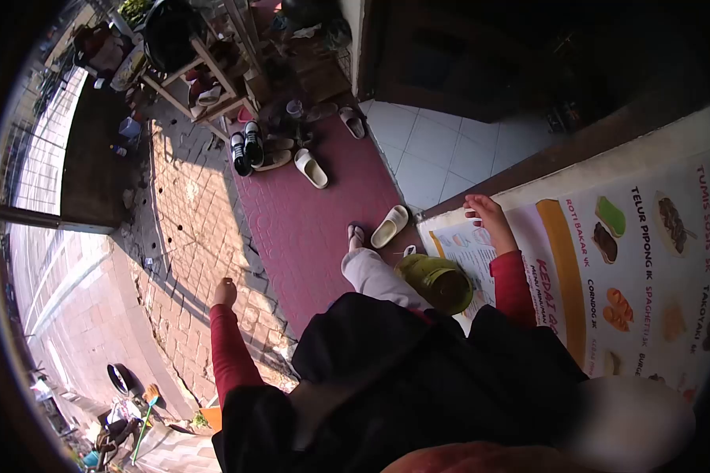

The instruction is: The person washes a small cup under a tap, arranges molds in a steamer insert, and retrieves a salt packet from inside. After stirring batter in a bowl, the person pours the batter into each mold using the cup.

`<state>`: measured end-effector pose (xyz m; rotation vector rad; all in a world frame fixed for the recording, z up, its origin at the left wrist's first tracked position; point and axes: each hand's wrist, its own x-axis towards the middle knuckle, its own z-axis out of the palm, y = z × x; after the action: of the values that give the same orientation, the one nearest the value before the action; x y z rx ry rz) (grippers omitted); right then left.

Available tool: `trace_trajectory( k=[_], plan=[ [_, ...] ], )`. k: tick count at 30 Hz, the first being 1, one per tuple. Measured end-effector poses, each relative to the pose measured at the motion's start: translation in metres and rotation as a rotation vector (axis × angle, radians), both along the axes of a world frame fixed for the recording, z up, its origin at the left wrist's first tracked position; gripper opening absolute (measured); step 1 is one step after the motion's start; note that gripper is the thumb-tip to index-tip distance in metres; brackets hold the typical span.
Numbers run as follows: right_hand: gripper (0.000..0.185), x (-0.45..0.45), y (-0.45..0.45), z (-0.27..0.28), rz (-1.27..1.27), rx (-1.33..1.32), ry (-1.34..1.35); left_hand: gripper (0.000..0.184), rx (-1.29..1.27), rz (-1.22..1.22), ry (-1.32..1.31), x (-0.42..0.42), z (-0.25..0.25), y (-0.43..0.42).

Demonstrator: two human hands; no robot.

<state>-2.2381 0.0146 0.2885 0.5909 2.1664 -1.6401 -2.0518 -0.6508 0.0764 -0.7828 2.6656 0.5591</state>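
My left hand (226,292) hangs out to the left over the brick paving, its fingers curled in and nothing seen in them. On the right, my right hand (491,222) is raised in front of the printed menu banner (560,268), apparently without touching it. Its fingers are loosely bent and apart, with nothing between them. Below that hand a yellow-green, round, see-through container (442,285) stands by my leg. One sandalled foot (356,235) rests on the dark red floor strip (315,229); my dark clothing hides the other.
Cream slip-on shoes (389,226) lie beside the doorway, with black sneakers (248,147) and more footwear farther ahead. A wooden rack (205,79) holds shoes at the far end. White floor tiles (442,154) begin past the doorway edge. A broom (148,406) is at lower left.
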Motion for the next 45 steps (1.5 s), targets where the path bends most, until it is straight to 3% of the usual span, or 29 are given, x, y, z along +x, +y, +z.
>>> trace_trajectory(
  k=[1,3,5,8,10,11,13,18,21,25,29,33,35,36,38,39,41,45],
  plan=[
    [0.020,-0.017,-0.001,0.000,-0.040,-0.002,-0.007,0.025,0.020,-0.115,0.219,-0.060,-0.001,-0.007],
    [0.019,-0.063,-0.003,-0.001,-0.038,-0.178,0.074,0.026,0.115,-0.072,0.356,-0.178,0.036,0.030],
    [0.019,-0.114,-0.006,0.004,-0.081,-0.190,0.077,0.024,0.303,-0.168,0.621,-0.274,0.021,0.064],
    [0.020,-0.185,-0.001,0.005,-0.232,-0.101,0.132,0.024,0.391,-0.289,0.292,-0.363,0.028,0.130],
    [0.018,-0.216,0.011,0.010,-0.311,-0.018,0.426,0.027,0.375,-0.460,0.145,-0.402,-0.017,0.143],
    [0.018,-0.224,0.018,0.014,-0.362,0.000,0.417,0.029,0.375,-0.546,0.091,-0.414,-0.036,0.145],
    [0.020,-0.238,0.033,0.025,-0.458,-0.051,0.332,0.032,0.358,-0.532,-0.102,-0.432,-0.019,0.168],
    [0.021,-0.279,0.080,0.041,-0.886,-0.064,0.395,0.031,0.418,-0.640,-0.314,-0.486,-0.043,0.180],
    [0.025,-0.327,0.136,0.029,-1.024,0.013,0.575,0.033,0.413,-0.722,-0.440,-0.548,-0.056,0.213],
    [0.038,-0.375,0.204,0.019,-1.244,0.104,0.517,0.035,0.381,-0.853,-0.551,-0.661,-0.078,0.280],
    [0.035,-0.391,0.286,-0.062,-1.032,0.496,0.470,0.037,0.315,-1.073,-0.645,-0.795,-0.082,0.382],
    [0.025,-0.379,0.326,-0.066,-1.250,0.441,0.272,0.039,0.284,-1.491,-0.523,-0.916,-0.093,0.521],
    [0.026,-0.362,0.355,-0.085,-1.284,0.639,0.219,0.040,0.347,-1.677,-0.352,-0.950,-0.092,0.644],
    [0.029,-0.350,0.373,-0.101,-1.317,0.622,0.299,0.047,0.325,-1.715,-0.325,-0.951,-0.075,0.724],
    [0.028,-0.334,0.403,-0.086,-1.376,0.441,0.194,0.042,0.544,-1.845,-0.220,-0.927,-0.023,0.879],
    [0.028,-0.329,0.423,-0.084,-1.419,0.359,0.154,0.038,0.674,-1.860,-0.224,-0.913,-0.022,0.948],
    [0.029,-0.322,0.466,-0.086,-1.475,0.355,0.133,0.035,0.848,-1.891,-0.184,-0.863,0.049,1.069],
    [0.021,-0.314,0.595,-0.088,-1.250,0.315,0.074,0.032,0.943,-1.902,-0.214,-0.823,0.051,1.243]
  ],
)
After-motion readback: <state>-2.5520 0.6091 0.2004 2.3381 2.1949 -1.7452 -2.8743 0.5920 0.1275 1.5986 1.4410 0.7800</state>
